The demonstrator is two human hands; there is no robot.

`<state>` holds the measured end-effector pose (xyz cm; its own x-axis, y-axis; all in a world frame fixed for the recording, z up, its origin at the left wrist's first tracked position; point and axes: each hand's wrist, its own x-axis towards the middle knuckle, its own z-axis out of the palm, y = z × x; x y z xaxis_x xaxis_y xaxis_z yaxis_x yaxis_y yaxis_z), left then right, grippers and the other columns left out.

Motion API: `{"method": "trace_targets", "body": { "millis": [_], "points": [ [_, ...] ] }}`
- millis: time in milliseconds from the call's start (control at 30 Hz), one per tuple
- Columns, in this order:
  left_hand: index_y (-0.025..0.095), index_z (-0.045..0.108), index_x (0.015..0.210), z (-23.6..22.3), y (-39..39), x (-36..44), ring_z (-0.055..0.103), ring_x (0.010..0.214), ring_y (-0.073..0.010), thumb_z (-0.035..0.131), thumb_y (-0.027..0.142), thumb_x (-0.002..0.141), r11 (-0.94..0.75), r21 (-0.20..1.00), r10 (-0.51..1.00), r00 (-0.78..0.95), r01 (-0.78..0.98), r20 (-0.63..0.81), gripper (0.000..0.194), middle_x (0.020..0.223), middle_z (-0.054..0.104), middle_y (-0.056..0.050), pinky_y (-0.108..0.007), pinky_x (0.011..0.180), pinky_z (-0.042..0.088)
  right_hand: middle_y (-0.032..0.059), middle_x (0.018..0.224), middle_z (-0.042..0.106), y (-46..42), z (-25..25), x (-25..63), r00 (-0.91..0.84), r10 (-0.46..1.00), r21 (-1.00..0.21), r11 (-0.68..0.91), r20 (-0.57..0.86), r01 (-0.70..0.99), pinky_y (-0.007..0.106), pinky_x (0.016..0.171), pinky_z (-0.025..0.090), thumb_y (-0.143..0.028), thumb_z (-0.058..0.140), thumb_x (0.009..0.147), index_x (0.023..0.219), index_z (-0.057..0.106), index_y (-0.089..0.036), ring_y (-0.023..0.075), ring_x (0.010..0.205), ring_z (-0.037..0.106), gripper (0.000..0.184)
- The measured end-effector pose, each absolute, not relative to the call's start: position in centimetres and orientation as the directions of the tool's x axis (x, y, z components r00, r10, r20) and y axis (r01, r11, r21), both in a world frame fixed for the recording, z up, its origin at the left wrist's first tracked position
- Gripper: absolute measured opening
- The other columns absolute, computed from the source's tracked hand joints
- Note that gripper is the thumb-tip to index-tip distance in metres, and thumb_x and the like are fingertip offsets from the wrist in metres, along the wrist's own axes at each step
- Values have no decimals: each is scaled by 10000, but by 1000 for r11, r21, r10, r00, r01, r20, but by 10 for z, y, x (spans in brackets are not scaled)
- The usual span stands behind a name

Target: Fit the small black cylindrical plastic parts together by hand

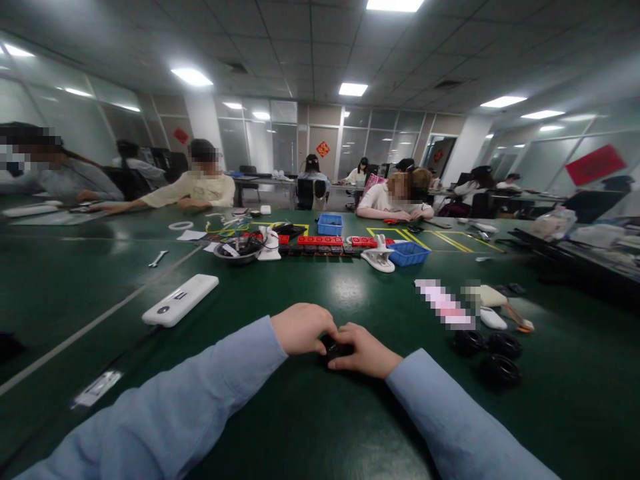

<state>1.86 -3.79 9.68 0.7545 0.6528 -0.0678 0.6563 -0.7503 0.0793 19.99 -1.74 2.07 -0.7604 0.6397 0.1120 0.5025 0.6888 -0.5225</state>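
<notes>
My left hand (pixel 306 330) and my right hand (pixel 364 350) meet just above the green table (pixel 280 413), in front of me. Between them sits a small black part (pixel 336 349), mostly covered by my fingers, so its kind is not clear. Thumb and fingers of the left hand pinch its near left side. The right hand curls round it from the right, with the thumb low in front. Off to the right lie three black wheel-like rings (pixel 501 370) with hollow centres, apart from my hands.
A white power bank (pixel 181 300) with a cable lies at left, near a wrench (pixel 158 259). Ahead are a bowl of black parts (pixel 238 248), a red-and-black row of blocks (pixel 320 241) and blue bins (pixel 409 253). A white mouse (pixel 493 319) lies right. People sit across the table.
</notes>
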Motion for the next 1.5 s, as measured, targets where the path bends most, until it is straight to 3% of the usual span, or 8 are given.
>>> {"method": "trace_targets", "body": {
  "millis": [533, 700, 867, 1033, 1133, 1267, 1400, 1500],
  "points": [
    [265, 673, 992, 95, -41, 22, 604, 896, -176, 691, 299, 719, -722, 55, 686, 724, 690, -73, 276, 911, 663, -3, -229, 708, 430, 28, 817, 611, -18, 21, 199, -765, 636, -509, 692, 96, 512, 292, 730, 380, -389, 698, 707, 929, 680, -202, 184, 819, 524, 291],
    [239, 688, 917, 92, -41, 25, 621, 851, -196, 679, 395, 712, -653, 29, 755, 653, 757, -63, 257, 864, 673, -19, -240, 659, 436, 20, 770, 582, -17, 20, 199, -760, 642, -502, 693, 103, 518, 282, 705, 373, -405, 702, 699, 818, 675, -179, 172, 782, 511, 256],
    [171, 675, 876, 94, -46, 33, 637, 783, -229, 626, 555, 704, -552, -31, 832, 549, 833, -80, 424, 817, 677, -70, -259, 600, 437, 2, 727, 546, -19, 22, 199, -766, 636, -505, 695, 98, 512, 259, 673, 351, -394, 700, 705, 769, 663, -186, 157, 758, 494, 220],
    [98, 678, 727, 98, -56, 36, 638, 725, -284, 324, 722, 777, -377, -141, 926, 370, 915, -72, 719, 740, 662, -160, -310, 581, 438, -11, 676, 509, -18, 19, 198, -740, 663, -472, 692, 114, 547, 254, 658, 335, -393, 693, 711, 717, 640, -175, 141, 707, 476, 225],
    [108, 677, 875, 103, -56, 30, 627, 814, -287, 334, 702, 789, -400, -103, 916, 402, 911, -3, 691, 843, 666, -155, -335, 658, 454, -10, 687, 521, -18, 17, 198, -733, 670, -484, 684, 120, 546, 259, 670, 339, -381, 699, 707, 756, 652, -182, 144, 711, 479, 210],
    [206, 595, 1125, 108, -52, 22, 588, 966, -245, 626, 549, 706, -643, 0, 766, 643, 766, -31, 542, 1032, 644, -76, -304, 773, 445, -2, 705, 541, -20, 21, 200, -745, 657, -506, 684, 116, 525, 268, 689, 351, -414, 690, 707, 775, 665, -180, 153, 735, 491, 246],
    [283, 626, 1066, 106, -50, 23, 599, 938, -210, 717, 343, 686, -711, 0, 700, 708, 704, -93, 396, 984, 662, -20, -271, 743, 440, -8, 715, 543, -19, 25, 202, -747, 660, -564, 648, 79, 512, 267, 672, 369, -381, 762, 619, 894, 678, -172, 158, 741, 499, 356],
    [277, 655, 1004, 103, -49, 25, 603, 937, -206, 707, 284, 700, -702, -8, 710, 699, 712, -80, 308, 969, 667, -15, -267, 740, 447, -13, 781, 567, -15, 28, 209, -731, 682, -684, 518, -33, 514, 259, 662, 410, -277, 785, 592, 1188, 557, -185, 143, 729, 525, 645]
  ]
}}
